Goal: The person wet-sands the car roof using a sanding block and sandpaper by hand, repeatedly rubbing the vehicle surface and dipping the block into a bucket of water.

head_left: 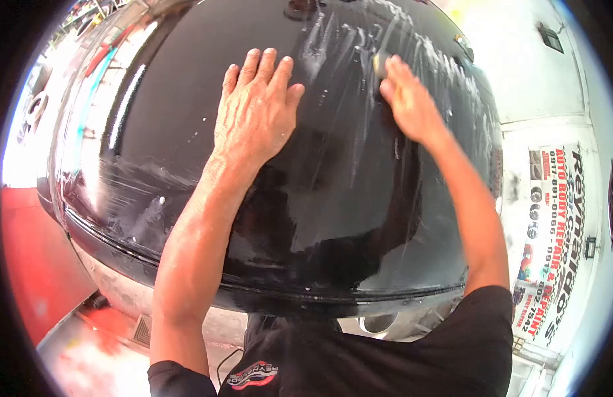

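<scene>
Two bare hands work over a glossy black car panel (167, 112) streaked with pale residue (445, 63).

The left hand (257, 109) lies palm down near the middle of the panel, fingers slightly spread, holding nothing visible. The right hand (407, 99), a little blurred, has its fingers close together and appears to grip a small pad (378, 65), mostly hidden, against the panel's streaked right part. The step in hand looks like rubbing the panel; a further stroke would call for the pad flat and even pressure. Water-like spots and smears mark the panel's left side. Beyond it, a white wall (538, 86) carries an auto body repair banner (551, 245); a red block (42, 251) stands at left.
</scene>
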Demonstrator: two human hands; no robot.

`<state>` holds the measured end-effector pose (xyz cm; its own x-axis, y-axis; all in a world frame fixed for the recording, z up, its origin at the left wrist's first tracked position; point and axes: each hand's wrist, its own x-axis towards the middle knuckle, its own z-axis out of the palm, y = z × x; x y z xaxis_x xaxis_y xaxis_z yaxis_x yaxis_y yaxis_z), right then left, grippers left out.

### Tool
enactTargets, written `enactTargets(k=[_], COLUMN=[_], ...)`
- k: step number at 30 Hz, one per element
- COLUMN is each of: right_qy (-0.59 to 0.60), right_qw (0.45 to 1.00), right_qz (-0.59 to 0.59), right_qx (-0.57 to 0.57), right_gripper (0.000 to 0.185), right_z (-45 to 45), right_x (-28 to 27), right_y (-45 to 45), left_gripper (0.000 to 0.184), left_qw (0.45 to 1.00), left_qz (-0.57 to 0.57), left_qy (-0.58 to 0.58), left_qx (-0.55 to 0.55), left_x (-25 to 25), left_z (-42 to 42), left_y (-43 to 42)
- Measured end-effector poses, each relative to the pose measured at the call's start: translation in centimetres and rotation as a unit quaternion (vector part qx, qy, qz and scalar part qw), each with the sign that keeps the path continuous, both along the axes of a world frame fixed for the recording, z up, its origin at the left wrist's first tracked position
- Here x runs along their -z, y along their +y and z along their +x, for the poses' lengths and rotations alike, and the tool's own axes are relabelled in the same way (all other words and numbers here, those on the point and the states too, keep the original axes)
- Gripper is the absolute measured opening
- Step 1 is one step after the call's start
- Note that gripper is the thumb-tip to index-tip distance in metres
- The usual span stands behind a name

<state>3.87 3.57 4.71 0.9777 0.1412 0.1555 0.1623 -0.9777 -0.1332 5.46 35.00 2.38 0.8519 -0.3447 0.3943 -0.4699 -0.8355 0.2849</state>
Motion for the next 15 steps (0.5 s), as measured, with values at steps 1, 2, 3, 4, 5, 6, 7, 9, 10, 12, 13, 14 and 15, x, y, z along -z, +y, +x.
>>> enactTargets(k=[1,2,3,4,5,6,7,9,10,12,13,14,15], right_qy=[-0.024,-0.033,0.030,-0.036,-0.013,-0.021,-0.022,-0.016,-0.018,-0.039,-0.079,-0.031,-0.006], right_qw=[1.000,0.999,0.996,0.997,0.997,0.996,0.994,0.994,0.994,0.996,0.997,0.999,1.000], right_qz=[-0.018,0.001,0.017,-0.019,-0.008,-0.022,-0.035,-0.025,-0.022,0.033,0.015,0.005,0.014], right_qx=[0.004,0.014,0.087,0.061,0.077,0.085,0.099,0.103,0.106,0.074,0.019,-0.001,-0.007], right_gripper=[0.066,0.064,0.067,0.065,0.067,0.064,0.062,0.057,0.054,0.051,0.057,0.062,0.063], right_z=[4.1,8.0,11.1,15.3,17.3,20.3,20.9,17.4,14.5,3.2,-2.6,-8.9,-14.7], right_x=[0.7,0.6,-1.2,0.4,-0.4,0.2,0.4,0.7,0.0,-0.9,0.6,0.3,-0.5], right_y=[-1.8,-3.1,-2.6,-5.1,-5.1,-6.3,-6.2,-4.8,-2.4,2.2,2.4,3.6,5.4], left_gripper=[0.051,0.051,0.051,0.051,0.051,0.051,0.051,0.052,0.052,0.052,0.052,0.050,0.050], left_qw=[1.000,1.000,1.000,1.000,1.000,1.000,1.000,1.000,1.000,1.000,1.000,1.000,1.000], left_qz=[-0.004,-0.008,-0.014,-0.019,-0.018,-0.018,-0.017,-0.012,-0.013,-0.010,-0.003,-0.014,-0.008], left_qy=[0.000,-0.001,-0.005,-0.008,-0.006,-0.005,0.002,-0.007,-0.010,-0.009,-0.007,-0.009,-0.010], left_qx=[0.002,0.005,0.007,0.010,0.006,0.005,0.010,0.009,0.009,0.009,0.009,0.022,0.025], left_x=[0.0,0.0,0.0,0.3,0.3,0.2,0.1,0.2,0.2,0.1,0.1,0.5,0.3], left_z=[0.0,0.0,0.0,0.0,0.3,0.4,0.1,0.1,0.1,0.1,0.2,0.3,0.1], left_y=[0.1,0.2,0.1,0.1,0.2,0.3,0.3,0.3,0.3,0.3,0.2,0.3,0.1])
